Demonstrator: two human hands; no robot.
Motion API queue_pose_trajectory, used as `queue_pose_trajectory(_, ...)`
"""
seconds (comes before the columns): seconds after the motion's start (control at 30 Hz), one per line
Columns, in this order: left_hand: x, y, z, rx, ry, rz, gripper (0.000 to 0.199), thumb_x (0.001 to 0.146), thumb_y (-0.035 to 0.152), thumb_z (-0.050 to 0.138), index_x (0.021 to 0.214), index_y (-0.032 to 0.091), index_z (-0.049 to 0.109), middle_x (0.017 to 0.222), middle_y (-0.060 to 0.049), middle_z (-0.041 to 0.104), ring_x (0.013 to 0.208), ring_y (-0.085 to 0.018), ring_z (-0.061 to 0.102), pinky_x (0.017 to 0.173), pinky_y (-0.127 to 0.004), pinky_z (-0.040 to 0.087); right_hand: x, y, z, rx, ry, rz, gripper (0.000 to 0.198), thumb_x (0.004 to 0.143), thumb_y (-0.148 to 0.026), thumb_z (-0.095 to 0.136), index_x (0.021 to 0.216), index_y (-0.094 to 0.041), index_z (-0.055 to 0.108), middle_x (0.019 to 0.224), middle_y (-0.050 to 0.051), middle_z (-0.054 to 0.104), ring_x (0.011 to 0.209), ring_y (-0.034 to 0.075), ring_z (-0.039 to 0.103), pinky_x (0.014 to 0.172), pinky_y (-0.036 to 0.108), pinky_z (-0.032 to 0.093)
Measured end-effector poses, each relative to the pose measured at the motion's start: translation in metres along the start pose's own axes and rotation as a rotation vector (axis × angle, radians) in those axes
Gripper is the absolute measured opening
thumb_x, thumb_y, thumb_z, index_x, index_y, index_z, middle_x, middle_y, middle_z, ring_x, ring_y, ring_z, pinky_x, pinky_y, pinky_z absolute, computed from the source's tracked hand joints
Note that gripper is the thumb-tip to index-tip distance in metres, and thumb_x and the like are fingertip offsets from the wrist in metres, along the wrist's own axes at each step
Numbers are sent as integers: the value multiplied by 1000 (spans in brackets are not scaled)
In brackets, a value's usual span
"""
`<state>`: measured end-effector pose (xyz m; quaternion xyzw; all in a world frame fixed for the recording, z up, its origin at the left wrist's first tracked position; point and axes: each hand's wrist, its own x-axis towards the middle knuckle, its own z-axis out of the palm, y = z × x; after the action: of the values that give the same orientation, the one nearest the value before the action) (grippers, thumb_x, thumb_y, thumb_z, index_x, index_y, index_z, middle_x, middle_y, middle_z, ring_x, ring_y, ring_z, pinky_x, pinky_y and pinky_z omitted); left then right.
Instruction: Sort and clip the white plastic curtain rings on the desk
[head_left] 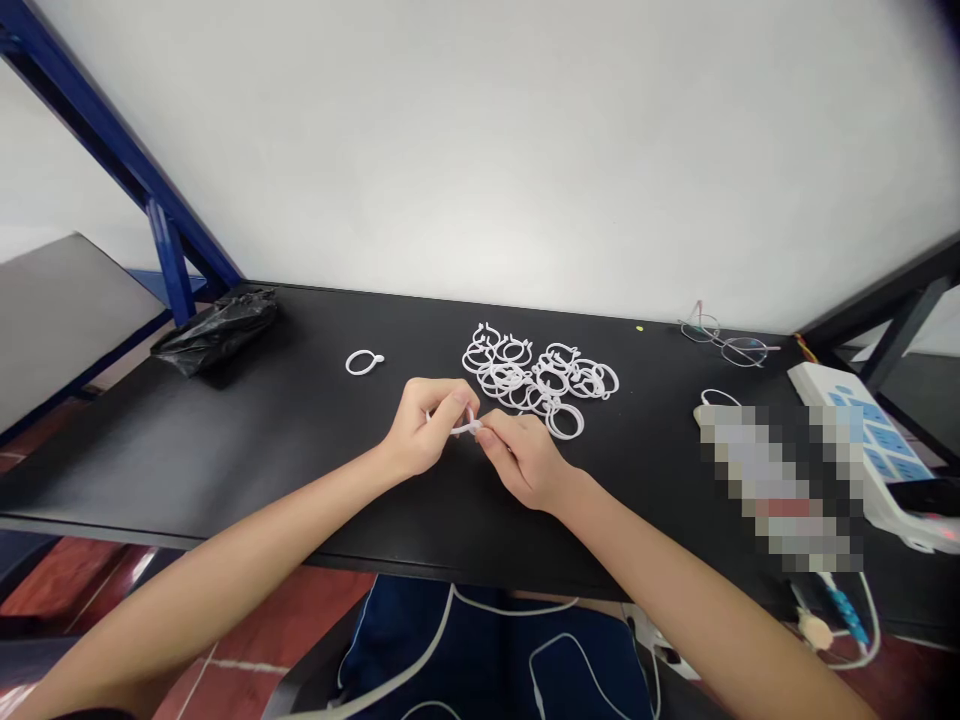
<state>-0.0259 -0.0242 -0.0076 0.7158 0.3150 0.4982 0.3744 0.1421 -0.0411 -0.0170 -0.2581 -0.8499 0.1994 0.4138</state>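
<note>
Both hands meet above the black table around one white plastic ring [463, 428]. My left hand [431, 425] is closed on the ring's curved side, thumb on top. With fingertips pinched, my right hand [525, 455] grips the ring's small clasp end; the fingers partly cover it. Just behind my hands lies a loose pile of several white rings [551, 380], some with open ends and little tabs. A single white ring [363, 363], its ends joined at a knob, lies apart to the left.
A crumpled black plastic bag [217, 330] lies on the table [300, 430] at the left. Eyeglasses [724, 340] rest by the wall at the right. Nearby are a white power strip [877, 430] and a blurred-out device [772, 490]. White cables [420, 660] hang across my lap.
</note>
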Motion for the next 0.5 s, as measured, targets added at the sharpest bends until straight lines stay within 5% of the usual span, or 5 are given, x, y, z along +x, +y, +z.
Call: queue_pose_trajectory(0.5, 2, 0, -2, -49, -26, -32, 40, 92, 31, 42, 58, 13, 54, 48, 3, 44, 43, -7, 34, 45, -22, 27, -1, 0, 2, -3, -10, 9, 24, 99, -21, 36, 76, -21, 39, 58, -6, 35, 46, 8, 35, 47, 22, 30)
